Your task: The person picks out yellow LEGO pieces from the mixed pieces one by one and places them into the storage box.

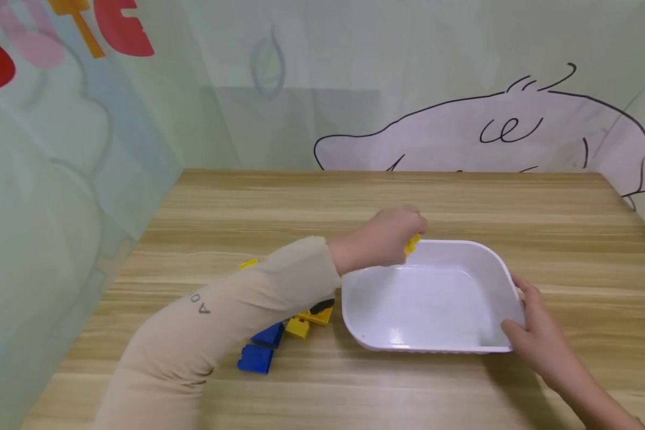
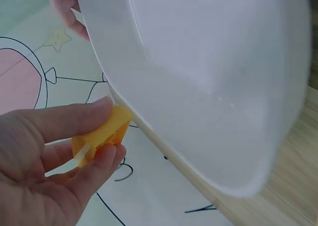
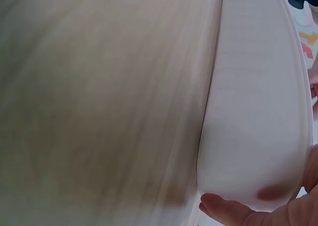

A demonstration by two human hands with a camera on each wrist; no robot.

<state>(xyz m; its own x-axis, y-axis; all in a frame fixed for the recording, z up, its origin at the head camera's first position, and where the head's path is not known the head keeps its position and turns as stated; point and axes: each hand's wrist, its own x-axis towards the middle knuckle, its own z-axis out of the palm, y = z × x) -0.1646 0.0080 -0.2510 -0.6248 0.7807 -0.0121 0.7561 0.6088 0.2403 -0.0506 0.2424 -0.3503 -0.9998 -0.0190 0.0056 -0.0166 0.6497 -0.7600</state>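
My left hand (image 1: 384, 239) pinches a yellow toy building block (image 2: 102, 136) between thumb and fingertips, above the far left rim of a white plastic bin (image 1: 435, 304). Inside the bin, the visible floor is bare. At the bin's right end, my right hand (image 1: 540, 340) grips the wall, with the thumb over the near right corner. The right wrist view shows the bin's long outer side and the right hand's digits (image 3: 223, 208) at its end. My left sleeve hides part of the table and some blocks.
Left of the bin lie a blue block (image 1: 255, 359), another blue block (image 1: 269, 335), a small yellow block (image 1: 298, 327) and a larger yellow piece (image 1: 319, 316) with a black part on it. A thin yellow piece (image 1: 248, 263) lies beyond my sleeve. Printed walls border the wooden table (image 1: 586, 239).
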